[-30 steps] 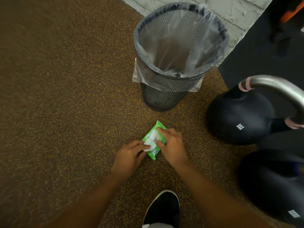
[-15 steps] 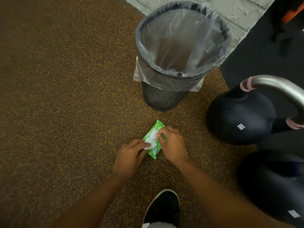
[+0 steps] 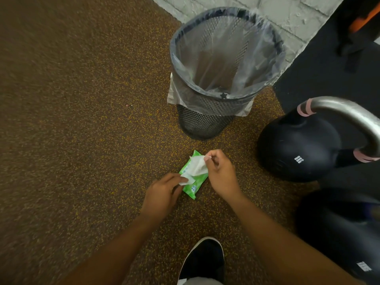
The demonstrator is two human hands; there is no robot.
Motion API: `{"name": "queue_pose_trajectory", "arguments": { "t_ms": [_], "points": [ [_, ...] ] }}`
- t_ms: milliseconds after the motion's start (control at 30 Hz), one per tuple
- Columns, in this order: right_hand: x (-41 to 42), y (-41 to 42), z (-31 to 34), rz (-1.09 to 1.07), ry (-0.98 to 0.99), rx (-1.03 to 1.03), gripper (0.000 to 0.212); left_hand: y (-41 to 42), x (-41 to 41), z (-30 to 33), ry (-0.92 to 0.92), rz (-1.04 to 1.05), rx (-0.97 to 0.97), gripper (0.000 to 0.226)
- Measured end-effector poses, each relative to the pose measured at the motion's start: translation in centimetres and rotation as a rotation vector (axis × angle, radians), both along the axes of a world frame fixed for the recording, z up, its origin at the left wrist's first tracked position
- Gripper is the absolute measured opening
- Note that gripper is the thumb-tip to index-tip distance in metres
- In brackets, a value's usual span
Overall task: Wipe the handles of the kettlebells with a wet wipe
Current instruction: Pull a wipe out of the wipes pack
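Green wipe pack (image 3: 192, 182) reads "15"; right hand (image 3: 221, 174) pinches wet wipe (image 3: 196, 166), left hand (image 3: 162, 194) pinches flap (image 3: 186, 180).

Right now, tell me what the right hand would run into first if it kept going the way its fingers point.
The right hand, pinching a white wet wipe, points up-left. Beyond the wipe, the black mesh waste bin lined with clear plastic looks likeliest, though it might pass left of it; depth is unclear.
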State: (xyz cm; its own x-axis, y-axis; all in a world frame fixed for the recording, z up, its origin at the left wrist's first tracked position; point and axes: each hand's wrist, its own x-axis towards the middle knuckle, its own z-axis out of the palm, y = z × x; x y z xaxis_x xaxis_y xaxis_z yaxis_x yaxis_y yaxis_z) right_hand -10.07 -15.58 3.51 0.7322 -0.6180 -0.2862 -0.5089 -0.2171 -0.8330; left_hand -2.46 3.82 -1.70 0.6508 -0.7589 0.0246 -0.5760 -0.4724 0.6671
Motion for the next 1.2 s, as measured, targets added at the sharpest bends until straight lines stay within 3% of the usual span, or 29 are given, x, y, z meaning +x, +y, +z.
{"name": "queue_pose_trajectory", "arguments": {
  "t_ms": [267,433,567,733,867,1033,1133,1200],
  "points": [
    [0.3,-0.6,1.5,-0.22,-0.088,0.332,0.006,-1.2,-0.2,0.6,0.014,0.066,-0.006,0.025],
    [-0.3,-1.0,1.7,-0.327,-0.114,0.454,0.015,-3.3,-0.9,1.0,0.102,0.147,0.0,0.042],
    [-0.6,-1.2,1.8,-0.354,-0.114,0.452,0.015,-3.3,-1.8,0.3,-0.067,-0.006,0.062,0.026],
    [-0.8,-1.4,1.9,-0.366,-0.12,0.45,0.014,-3.0,-2.6,-1.5,-0.304,-0.182,0.269,0.053],
    [-0.9,-1.5,1.8,-0.377,-0.118,0.48,0.013,-2.7,-3.0,-1.8,-0.337,-0.255,0.4,0.065],
    [-1.0,-1.6,2.6,-0.382,-0.12,0.531,0.013,-3.7,-3.3,-0.5,-0.231,-0.222,0.477,0.064],
    [-1.1,-1.8,3.9,-0.393,-0.159,0.576,0.018,-5.1,-2.7,1.8,-0.054,-0.039,0.256,0.045],
    [-1.3,-2.0,4.9,-0.396,-0.196,0.608,0.021,-6.6,-1.6,4.2,0.225,0.184,0.056,0.035]
  ]
}}
